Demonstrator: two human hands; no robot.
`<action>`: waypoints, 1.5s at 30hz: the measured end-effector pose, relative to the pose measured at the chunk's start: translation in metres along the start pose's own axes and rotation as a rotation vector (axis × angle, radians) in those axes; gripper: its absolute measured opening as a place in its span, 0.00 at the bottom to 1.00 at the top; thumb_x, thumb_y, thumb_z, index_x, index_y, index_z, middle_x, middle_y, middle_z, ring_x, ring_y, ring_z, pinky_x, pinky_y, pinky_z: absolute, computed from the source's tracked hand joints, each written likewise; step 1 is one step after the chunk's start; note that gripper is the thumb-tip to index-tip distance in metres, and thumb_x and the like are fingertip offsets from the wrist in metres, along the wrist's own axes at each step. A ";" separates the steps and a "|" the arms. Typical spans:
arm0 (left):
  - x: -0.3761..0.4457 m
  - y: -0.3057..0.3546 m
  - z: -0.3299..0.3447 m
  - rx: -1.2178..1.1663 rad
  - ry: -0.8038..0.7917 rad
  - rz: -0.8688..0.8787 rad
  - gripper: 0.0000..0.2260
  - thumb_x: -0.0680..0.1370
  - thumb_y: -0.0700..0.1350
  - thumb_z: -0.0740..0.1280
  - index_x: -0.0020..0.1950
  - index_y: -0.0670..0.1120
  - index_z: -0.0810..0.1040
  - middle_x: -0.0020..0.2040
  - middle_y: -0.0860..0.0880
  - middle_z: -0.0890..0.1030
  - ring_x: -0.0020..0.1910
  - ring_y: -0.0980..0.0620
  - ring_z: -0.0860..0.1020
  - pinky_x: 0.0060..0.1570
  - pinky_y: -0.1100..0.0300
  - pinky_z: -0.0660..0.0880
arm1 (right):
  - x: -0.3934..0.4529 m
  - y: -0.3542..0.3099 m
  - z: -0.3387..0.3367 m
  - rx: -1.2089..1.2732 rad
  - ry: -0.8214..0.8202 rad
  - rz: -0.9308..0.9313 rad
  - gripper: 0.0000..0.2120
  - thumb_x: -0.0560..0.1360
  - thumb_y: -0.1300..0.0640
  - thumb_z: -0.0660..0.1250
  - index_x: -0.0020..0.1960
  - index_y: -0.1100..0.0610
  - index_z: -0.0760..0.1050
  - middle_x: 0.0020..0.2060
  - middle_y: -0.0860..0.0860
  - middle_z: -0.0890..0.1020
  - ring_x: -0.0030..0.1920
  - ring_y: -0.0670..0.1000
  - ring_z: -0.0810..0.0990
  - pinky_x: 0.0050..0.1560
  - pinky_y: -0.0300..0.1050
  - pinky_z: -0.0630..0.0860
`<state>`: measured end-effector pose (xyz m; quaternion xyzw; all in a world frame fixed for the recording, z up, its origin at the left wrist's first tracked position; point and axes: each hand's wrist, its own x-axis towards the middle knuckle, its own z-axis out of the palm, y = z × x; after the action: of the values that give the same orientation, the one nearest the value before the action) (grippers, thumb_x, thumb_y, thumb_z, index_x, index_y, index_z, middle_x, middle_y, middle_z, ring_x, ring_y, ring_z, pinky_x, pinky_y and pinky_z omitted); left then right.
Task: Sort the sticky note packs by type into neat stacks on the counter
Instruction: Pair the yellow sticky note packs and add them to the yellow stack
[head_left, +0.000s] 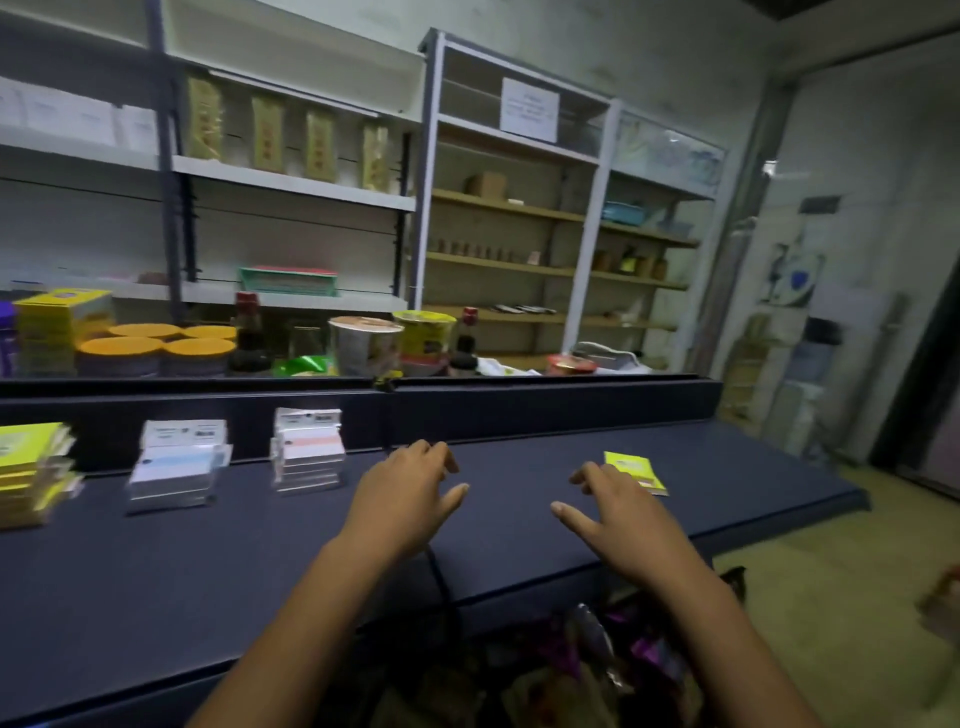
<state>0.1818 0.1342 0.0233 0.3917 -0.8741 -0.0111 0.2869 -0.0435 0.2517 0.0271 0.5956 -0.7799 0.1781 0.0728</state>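
Three stacks of sticky note packs stand along the back of the dark blue counter (260, 561): a yellow-green stack (31, 470) at the far left, a pale blue stack (176, 467) beside it, and a pink-and-white stack (309, 449) further right. A single yellow-green pack (641, 470) lies flat on the counter to the right. My right hand (618, 512) hovers just in front of this pack with fingers spread, covering its near left corner. Over the middle of the counter is my left hand (408, 491), fingers relaxed and holding nothing.
Behind the counter's raised back ledge (519, 397) stand orange-lidded jars (156, 345), noodle cups (366, 343), sauce bottles and a yellow box. Wall shelves rise beyond. Below the counter's front edge lie bags and wrappers (597, 654). The floor opens to the right.
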 end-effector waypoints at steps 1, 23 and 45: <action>0.004 0.013 0.006 -0.006 -0.013 0.013 0.15 0.80 0.60 0.61 0.62 0.53 0.73 0.59 0.54 0.77 0.57 0.53 0.75 0.51 0.56 0.76 | -0.005 0.013 -0.004 0.004 0.008 0.017 0.23 0.78 0.36 0.60 0.66 0.49 0.69 0.62 0.47 0.74 0.63 0.50 0.73 0.59 0.49 0.74; 0.155 0.118 0.149 -0.158 -0.109 0.126 0.15 0.80 0.59 0.63 0.63 0.54 0.73 0.59 0.54 0.77 0.57 0.53 0.76 0.51 0.57 0.74 | 0.062 0.189 0.001 -0.006 0.021 0.197 0.22 0.78 0.37 0.61 0.65 0.48 0.68 0.61 0.45 0.74 0.63 0.47 0.73 0.60 0.47 0.74; 0.243 0.155 0.270 -0.524 -0.262 -0.284 0.25 0.76 0.50 0.72 0.71 0.49 0.70 0.51 0.52 0.82 0.54 0.50 0.80 0.56 0.53 0.77 | 0.152 0.301 0.035 0.133 0.004 0.060 0.18 0.79 0.41 0.62 0.65 0.49 0.69 0.60 0.45 0.74 0.63 0.46 0.72 0.61 0.45 0.73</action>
<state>-0.1896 0.0185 -0.0446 0.4181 -0.8076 -0.3259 0.2583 -0.3702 0.1700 -0.0136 0.5752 -0.7836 0.2329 0.0292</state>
